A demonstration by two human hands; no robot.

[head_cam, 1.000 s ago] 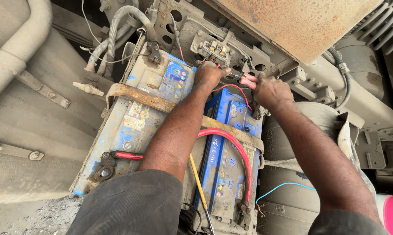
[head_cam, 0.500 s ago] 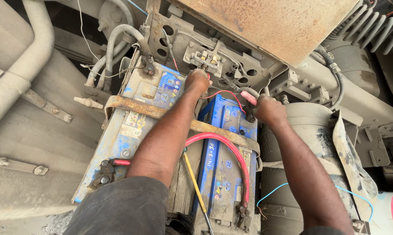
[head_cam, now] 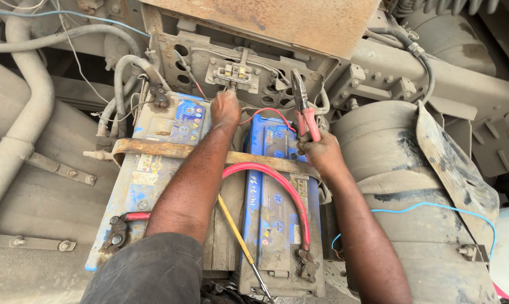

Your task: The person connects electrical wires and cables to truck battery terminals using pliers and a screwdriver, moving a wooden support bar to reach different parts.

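Two dusty blue batteries lie side by side, the left battery and the right battery, under a rusty metal strap. My left hand reaches between them, fingers closed at wires below a small terminal block on the bracket. My right hand grips red-handled pliers, jaws pointing up, over the right battery's far end. A thick red cable arcs across the right battery to its near terminal clamp.
A yellow-handled screwdriver lies in the gap between the batteries. A grey cylindrical tank with a thin blue wire stands at the right. Grey hoses and a pipe run on the left. A rusty plate overhangs above.
My right hand has pulled back from the far corner and raised the pliers upright. My left hand has stayed at the wires under the terminal block.
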